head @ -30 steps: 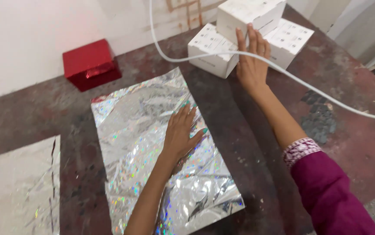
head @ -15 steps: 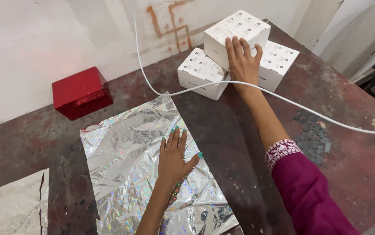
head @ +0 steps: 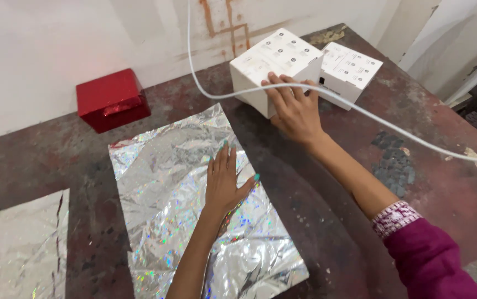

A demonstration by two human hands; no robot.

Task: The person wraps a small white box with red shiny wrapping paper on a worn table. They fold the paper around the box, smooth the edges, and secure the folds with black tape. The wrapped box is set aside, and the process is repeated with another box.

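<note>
My right hand (head: pixel 296 111) has a wide grip over the white box (head: pixel 274 69), upper centre; it looks light, stiff, best held by its sides. My left hand (head: pixel 224 182) lies flat on the crinkly foil sheet (head: pixel 166 188).

A sheet of foil (head: pixel 194 205) lies flat on the worktop (head: pixel 404 166), near its middle. The left hand (head: pixel 224 182) rests on the sheet, toward its right edge. Behind the sheet and to its left, a wrapped box (head: pixel 112 99) sits close to the wall (head: pixel 56 44). Behind and to the right of the sheet stands a carton (head: pixel 274 69), with the right hand (head: pixel 294 111) against its near side. A second carton (head: pixel 352 72) lies just beside the first, on its right. A cable (head: pixel 371 116) runs from the wall across the first carton and the right hand, then off to the right. Another sheet of foil (head: pixel 17 243) lies at the worktop's near left corner, apart from the first sheet.
</note>
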